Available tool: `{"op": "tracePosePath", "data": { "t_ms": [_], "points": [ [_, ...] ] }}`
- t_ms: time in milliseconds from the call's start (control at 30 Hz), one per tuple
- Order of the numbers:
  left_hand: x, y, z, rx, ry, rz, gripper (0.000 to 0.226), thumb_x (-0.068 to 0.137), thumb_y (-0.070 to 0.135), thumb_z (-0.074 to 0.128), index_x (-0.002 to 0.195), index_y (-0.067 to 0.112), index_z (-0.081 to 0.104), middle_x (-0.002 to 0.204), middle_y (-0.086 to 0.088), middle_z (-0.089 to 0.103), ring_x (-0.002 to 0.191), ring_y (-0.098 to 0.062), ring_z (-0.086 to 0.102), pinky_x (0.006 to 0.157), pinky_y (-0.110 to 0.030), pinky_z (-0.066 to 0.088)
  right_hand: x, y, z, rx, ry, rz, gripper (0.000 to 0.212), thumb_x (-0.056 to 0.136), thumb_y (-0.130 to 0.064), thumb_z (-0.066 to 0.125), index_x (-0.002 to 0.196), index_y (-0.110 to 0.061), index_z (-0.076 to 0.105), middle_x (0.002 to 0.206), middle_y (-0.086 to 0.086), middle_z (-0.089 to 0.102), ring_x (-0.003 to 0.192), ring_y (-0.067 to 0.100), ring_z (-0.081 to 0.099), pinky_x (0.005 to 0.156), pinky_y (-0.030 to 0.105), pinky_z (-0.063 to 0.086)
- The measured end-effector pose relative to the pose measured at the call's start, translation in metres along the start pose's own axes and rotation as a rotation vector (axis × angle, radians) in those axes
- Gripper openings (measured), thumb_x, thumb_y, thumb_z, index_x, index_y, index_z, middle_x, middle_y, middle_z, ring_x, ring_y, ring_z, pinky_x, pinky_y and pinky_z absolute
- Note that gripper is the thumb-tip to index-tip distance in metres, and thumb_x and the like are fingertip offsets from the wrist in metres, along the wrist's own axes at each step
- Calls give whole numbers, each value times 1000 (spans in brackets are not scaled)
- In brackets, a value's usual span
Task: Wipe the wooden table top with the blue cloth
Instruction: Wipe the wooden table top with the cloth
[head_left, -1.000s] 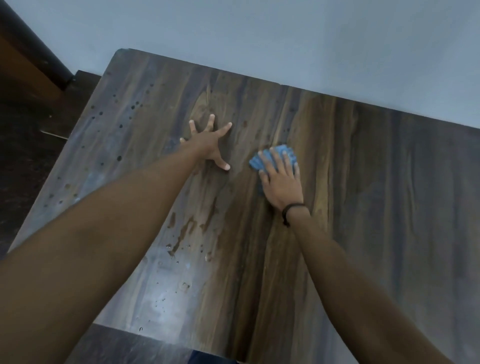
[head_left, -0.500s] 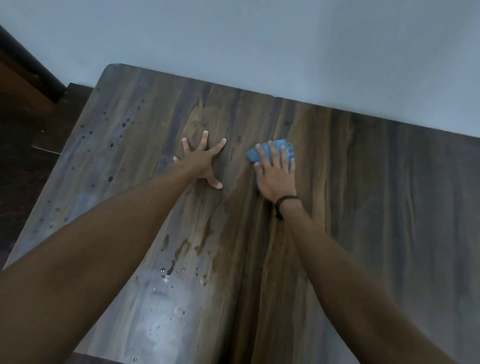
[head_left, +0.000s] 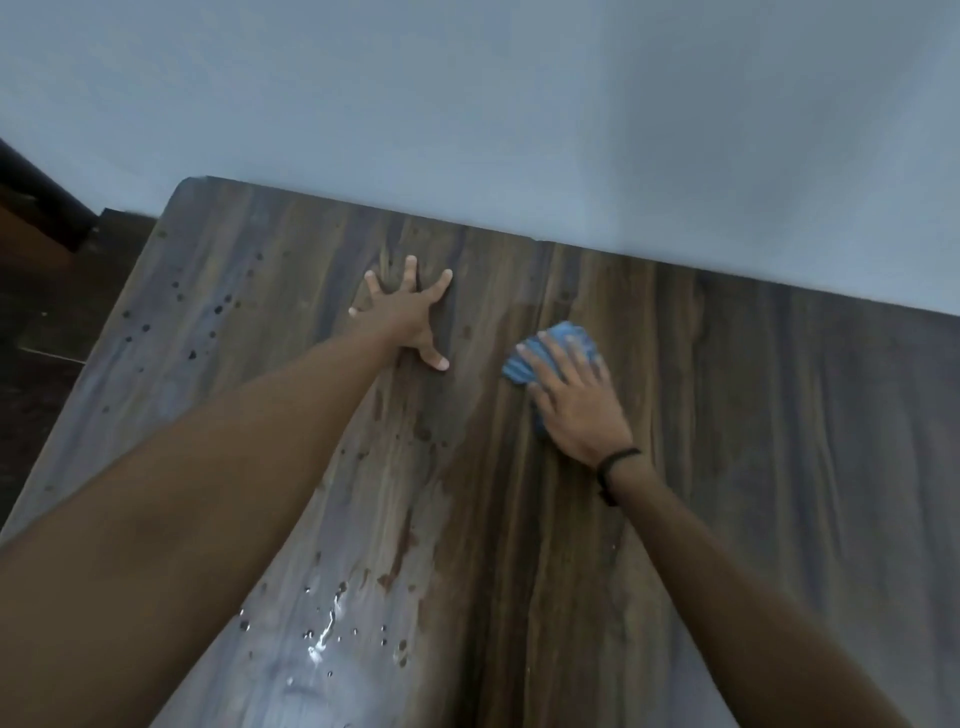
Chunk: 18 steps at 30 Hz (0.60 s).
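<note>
A: Where's the cloth (head_left: 553, 345) now?

B: Under the right hand (head_left: 574, 402), far middle of the table (head_left: 779, 415), near the wall (head_left: 519, 130). The palm lies flat on it with fingers spread, pressing rather than gripping; blue shows past the fingertips and at the left of the hand.

A: Has it moved?

B: A little. A second ago the cloth sat just beside the left hand's thumb; now there is a clearer gap, so the right hand has slid rightward and slightly nearer. The hand is a touch blurred, which suits a stroke in progress.

A: And the left hand (head_left: 405, 312)?

B: Open, fingers splayed, planted on the wood as a brace. It has stayed put against the grain while the view tipped up to show more wall.

A: What does that mean for the job?

B: My guess is the pass is working rightward. But the water drops (head_left: 332, 629) and streaks lie near left, with more specks along the left edge, all untouched. Much remains.
</note>
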<state>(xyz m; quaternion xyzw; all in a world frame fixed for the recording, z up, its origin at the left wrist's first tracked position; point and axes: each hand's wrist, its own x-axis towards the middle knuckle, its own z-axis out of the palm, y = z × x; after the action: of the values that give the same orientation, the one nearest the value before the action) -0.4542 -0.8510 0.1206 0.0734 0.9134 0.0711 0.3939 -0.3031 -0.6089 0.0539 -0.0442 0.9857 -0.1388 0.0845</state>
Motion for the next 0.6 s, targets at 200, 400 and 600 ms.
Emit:
{"op": "tracePosePath", "data": {
  "t_ms": [200, 400, 600],
  "points": [
    [3, -1, 3, -16, 24, -6, 136, 62, 44, 91, 150, 55, -12, 158, 7, -36, 142, -52, -25, 104, -81, 14, 64, 7, -12, 70, 39, 245, 54, 106, -45, 26, 158, -42, 12, 168, -6, 7, 155, 26, -1, 123, 57, 4],
    [3, -3, 5, -18, 54, -4, 136, 61, 45, 92, 150, 56, -10, 159, 8, -33, 143, -53, -22, 105, -80, 16, 14, -1, -7, 25, -31, 30, 53, 104, -50, 17, 157, -46, 9, 167, -9, 10, 155, 20, 2, 123, 51, 6],
    [4, -3, 5, -34, 45, -14, 136, 61, 42, 92, 149, 57, -10, 159, 9, -35, 142, -52, -25, 105, -80, 16, 103, -2, -31, 119, -5, 245, 54, 107, -43, 25, 159, -40, 9, 169, -5, 1, 155, 25, -7, 124, 54, -3]
  ]
}}
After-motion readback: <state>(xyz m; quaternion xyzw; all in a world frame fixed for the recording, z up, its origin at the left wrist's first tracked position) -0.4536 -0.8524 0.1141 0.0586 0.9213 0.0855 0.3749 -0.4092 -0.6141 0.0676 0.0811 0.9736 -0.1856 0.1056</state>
